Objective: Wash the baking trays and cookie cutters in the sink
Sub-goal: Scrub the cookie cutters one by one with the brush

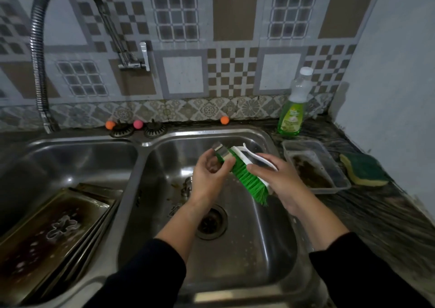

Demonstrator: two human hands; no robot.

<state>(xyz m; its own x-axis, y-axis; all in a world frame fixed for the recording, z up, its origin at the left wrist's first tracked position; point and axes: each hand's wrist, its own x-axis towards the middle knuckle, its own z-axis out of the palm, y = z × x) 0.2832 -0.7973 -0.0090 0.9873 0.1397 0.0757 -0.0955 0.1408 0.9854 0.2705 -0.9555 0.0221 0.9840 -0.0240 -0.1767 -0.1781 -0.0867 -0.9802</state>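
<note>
over the right sink basin (270, 249), the left hand (209, 178) pinches a metal cookie cutter (220, 151) against the green brush (247, 178) gripped by the right hand (280, 185) (stacked baking trays (54, 232) sit in the left basin).

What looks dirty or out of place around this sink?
The baking trays in the left basin lean tilted, dark with burnt residue. The clear plastic container on the counter holds brown grime. Brown bits lie near the drain.
</note>
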